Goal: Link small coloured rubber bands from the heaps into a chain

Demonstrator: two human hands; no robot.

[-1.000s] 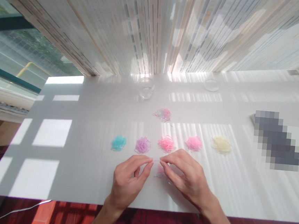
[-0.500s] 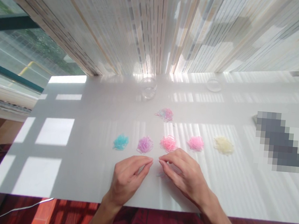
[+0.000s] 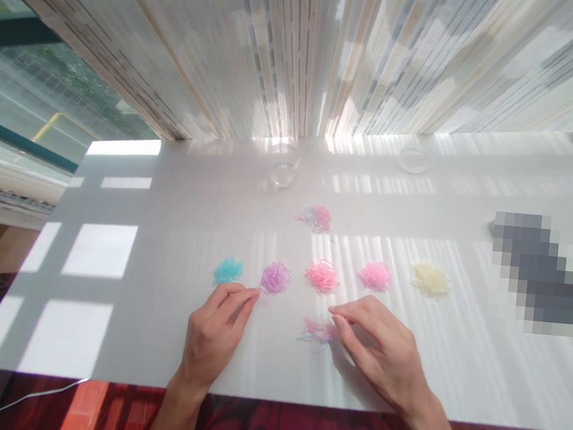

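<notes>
Table point(image 3: 155, 337), flat and white, is in front of me. My right hand point(image 3: 380, 344) has finger and thumb a bit apart; my left hand point(image 3: 216, 332) pinches its tips together. I can't tell if they hold anything. Right is beside a messy pile of thin pink and blue bands point(image 3: 317, 330), left just by a round pile of thin purple bands point(image 3: 276, 276).

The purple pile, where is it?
In the head view, the purple pile lies right of the teal pile and left of the coral-pink pile, near the left hand.
</notes>
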